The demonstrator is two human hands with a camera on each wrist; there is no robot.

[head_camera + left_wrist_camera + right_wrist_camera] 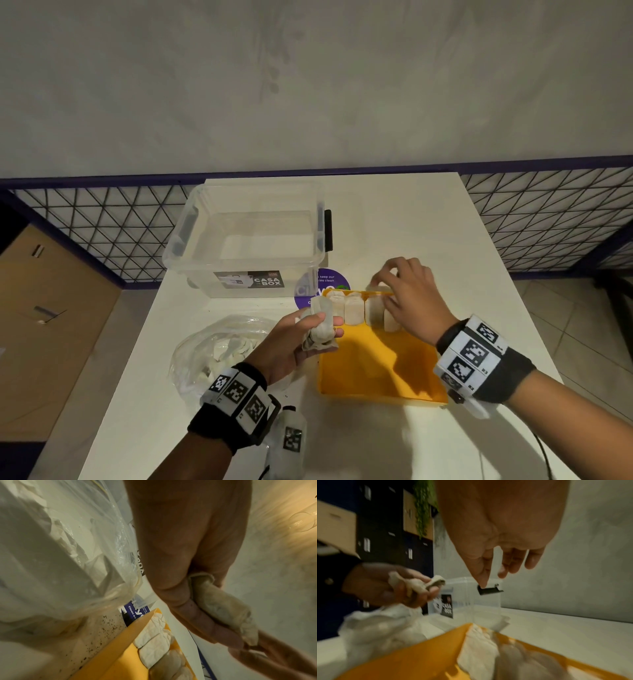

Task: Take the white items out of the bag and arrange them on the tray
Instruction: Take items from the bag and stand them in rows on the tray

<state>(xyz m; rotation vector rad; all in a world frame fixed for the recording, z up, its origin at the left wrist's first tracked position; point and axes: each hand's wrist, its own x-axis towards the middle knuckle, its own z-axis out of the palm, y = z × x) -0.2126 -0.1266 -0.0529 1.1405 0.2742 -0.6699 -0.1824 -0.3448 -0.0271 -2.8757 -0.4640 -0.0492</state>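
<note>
A yellow tray (376, 373) lies at the lower centre of the head view on the white bench (411, 219), with a row of white pouches (354, 308) standing along its far edge and bare yellow floor nearer the camera. The clear plastic bag (219, 346), left of the tray, holds more white pieces. The left hand (291, 342) grips one rolled white pouch (320, 329) at the tray's left edge. The right hand (407, 294), fingers loosely spread, touches the row's right end. A clear storage box (246, 240) sits behind with nothing visible inside.
</note>
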